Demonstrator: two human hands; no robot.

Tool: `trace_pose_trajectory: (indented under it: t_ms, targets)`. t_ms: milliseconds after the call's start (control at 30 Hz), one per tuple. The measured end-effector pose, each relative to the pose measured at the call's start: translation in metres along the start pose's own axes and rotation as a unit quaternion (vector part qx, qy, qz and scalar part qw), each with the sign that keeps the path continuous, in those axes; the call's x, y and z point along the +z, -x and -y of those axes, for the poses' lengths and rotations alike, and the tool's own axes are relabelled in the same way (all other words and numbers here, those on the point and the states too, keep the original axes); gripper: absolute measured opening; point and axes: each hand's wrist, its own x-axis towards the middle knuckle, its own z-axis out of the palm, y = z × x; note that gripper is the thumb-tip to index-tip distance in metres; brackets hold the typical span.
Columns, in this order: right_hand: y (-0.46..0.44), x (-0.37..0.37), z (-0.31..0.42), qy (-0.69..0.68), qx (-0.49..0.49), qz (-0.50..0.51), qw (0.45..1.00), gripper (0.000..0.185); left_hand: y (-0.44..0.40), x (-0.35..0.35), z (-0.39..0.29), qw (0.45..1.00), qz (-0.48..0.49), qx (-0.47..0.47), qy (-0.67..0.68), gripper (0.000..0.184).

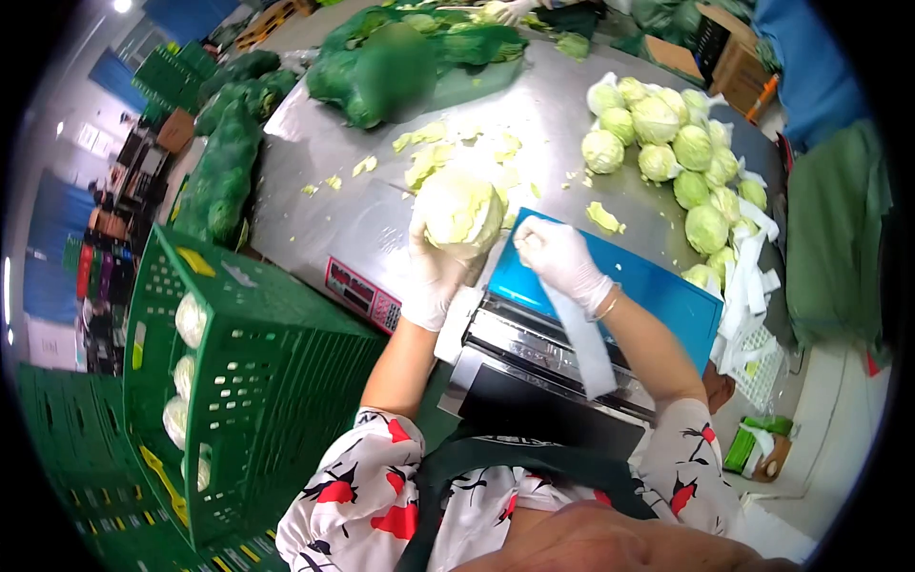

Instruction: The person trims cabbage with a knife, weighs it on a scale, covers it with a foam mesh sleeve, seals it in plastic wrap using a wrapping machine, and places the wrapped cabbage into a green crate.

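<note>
My left hand [435, 281], in a white glove, grips a pale green cabbage [461, 205] from below and holds it above the metal table. My gloved right hand [562, 255] is closed over a blue plate [658, 294]. A limp white strip [584, 345] hangs down from the fist, across a metal-and-black machine [543, 367] at my front. Whether the strip is netting or paper I cannot make out. Loose cabbage leaves [424, 164] lie just beyond the held cabbage.
Several cabbages [658, 121] are heaped at the right, beside white strips [753, 300]. A green crate [276, 381] with wrapped cabbages stands at the left, near a red-panelled keypad [362, 292]. Green net sacks [343, 81] lie at the back. Another person's gloved hand [518, 10] is at the far side.
</note>
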Motion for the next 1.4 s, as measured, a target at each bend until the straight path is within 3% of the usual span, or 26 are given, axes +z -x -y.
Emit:
trace_pose_trajectory:
  t_ms: [67, 133, 167, 267, 300, 400, 433, 533, 567, 600, 633, 667, 700, 733, 800, 833, 867, 933, 1000, 1100, 1200, 1233, 1267, 1333, 1367, 1400]
  targets:
    - [-0.017, -0.007, -0.008, -0.005, 0.051, 0.016, 0.999, 0.014, 0.003, -0.029, -0.022, 0.993, -0.008, 0.06, -0.102, 0.079]
    - [-0.04, -0.013, -0.037, 0.01, 0.031, -0.082, 0.996, 0.02, 0.002, -0.073, -0.045, 0.929, -0.092, 0.121, -0.337, 0.076]
    - [-0.051, -0.022, -0.039, -0.094, 0.07, -0.067, 0.991, 0.023, 0.002, -0.079, -0.053, 0.896, -0.133, 0.132, -0.402, 0.084]
    - [-0.063, -0.041, -0.041, -0.299, 0.121, -0.039, 0.946, 0.029, -0.005, -0.133, -0.062, 0.693, -0.208, 0.174, -0.668, 0.099]
    - [-0.063, -0.041, -0.039, -0.358, 0.199, -0.035, 0.912, 0.026, -0.004, -0.144, -0.062, 0.692, -0.195, 0.166, -0.675, 0.11]
    - [-0.048, -0.028, -0.027, -0.49, 0.221, 0.005, 0.843, 0.02, -0.006, -0.173, -0.065, 0.648, -0.172, 0.123, -0.732, 0.112]
    - [-0.038, -0.02, -0.009, -0.513, 0.245, 0.01, 0.823, 0.017, -0.005, -0.172, -0.065, 0.579, -0.198, 0.098, -0.785, 0.109]
    - [-0.016, 0.009, -0.007, -0.485, 0.251, 0.1, 0.832, 0.024, 0.024, -0.108, -0.065, 0.515, -0.193, 0.195, -0.812, 0.1]
    - [-0.007, 0.019, 0.011, -0.467, 0.229, 0.034, 0.853, 0.025, 0.04, -0.091, -0.049, 0.72, -0.163, 0.166, -0.653, 0.089]
    - [-0.005, 0.028, 0.021, -0.449, 0.218, -0.015, 0.866, 0.021, 0.052, -0.075, -0.03, 0.845, -0.071, 0.063, -0.525, 0.08]
    - [-0.004, 0.041, 0.032, -0.456, 0.208, -0.067, 0.862, 0.019, 0.066, -0.059, -0.006, 0.889, 0.022, 0.005, -0.457, 0.074]
    - [-0.005, 0.052, 0.04, -0.462, 0.197, -0.118, 0.857, 0.017, 0.09, -0.019, 0.004, 0.835, 0.048, 0.047, -0.547, 0.072]
    - [-0.003, 0.056, 0.046, -0.441, 0.207, -0.115, 0.866, 0.018, 0.099, 0.001, 0.019, 0.863, 0.069, 0.064, -0.497, 0.06]
    - [-0.001, 0.058, 0.051, -0.424, 0.184, -0.103, 0.881, 0.018, 0.1, 0.002, 0.026, 0.847, 0.041, 0.008, -0.53, 0.045]
    - [0.001, 0.058, 0.062, -0.388, 0.134, -0.081, 0.908, 0.018, 0.097, -0.005, 0.02, 0.849, -0.012, -0.022, -0.527, 0.034]
    - [0.008, 0.052, 0.073, -0.371, 0.09, -0.065, 0.922, 0.018, 0.093, -0.012, 0.013, 0.877, 0.0, 0.029, -0.479, 0.026]
    - [0.012, 0.048, 0.074, -0.253, 0.065, -0.045, 0.964, 0.019, 0.095, -0.009, -0.001, 0.972, -0.004, -0.073, -0.224, 0.02]
    - [0.029, 0.041, 0.088, -0.329, 0.029, -0.001, 0.944, 0.023, 0.111, -0.002, -0.03, 0.974, 0.03, -0.165, -0.151, 0.021]
    - [0.036, 0.035, 0.095, -0.37, 0.085, -0.008, 0.925, 0.022, 0.115, -0.027, -0.031, 0.976, 0.069, -0.154, -0.138, 0.034]
    - [0.041, 0.036, 0.081, -0.504, 0.128, -0.029, 0.854, 0.02, 0.119, 0.0, -0.039, 0.96, 0.049, 0.047, -0.273, 0.056]
    - [0.053, 0.063, 0.109, -0.254, -0.025, -0.122, 0.959, 0.015, 0.114, -0.01, -0.004, 0.98, 0.115, 0.045, -0.157, 0.072]
    - [0.055, 0.067, 0.108, -0.045, -0.122, -0.19, 0.973, 0.015, 0.118, 0.002, -0.007, 0.984, 0.083, 0.055, -0.147, 0.061]
    - [0.057, 0.067, 0.117, 0.021, -0.161, -0.246, 0.956, 0.014, 0.121, 0.004, -0.01, 0.985, 0.065, 0.025, -0.16, 0.056]
    - [0.054, 0.076, 0.11, -0.115, -0.097, -0.259, 0.954, 0.012, 0.123, 0.002, -0.018, 0.981, 0.029, -0.031, -0.188, 0.048]
    - [0.055, 0.077, 0.109, -0.301, 0.024, -0.227, 0.926, 0.015, 0.124, 0.001, -0.016, 0.974, 0.037, 0.048, -0.217, 0.029]
    - [0.055, 0.07, 0.107, -0.425, 0.098, -0.193, 0.879, 0.022, 0.123, -0.009, -0.013, 0.977, 0.042, 0.047, -0.204, 0.027]
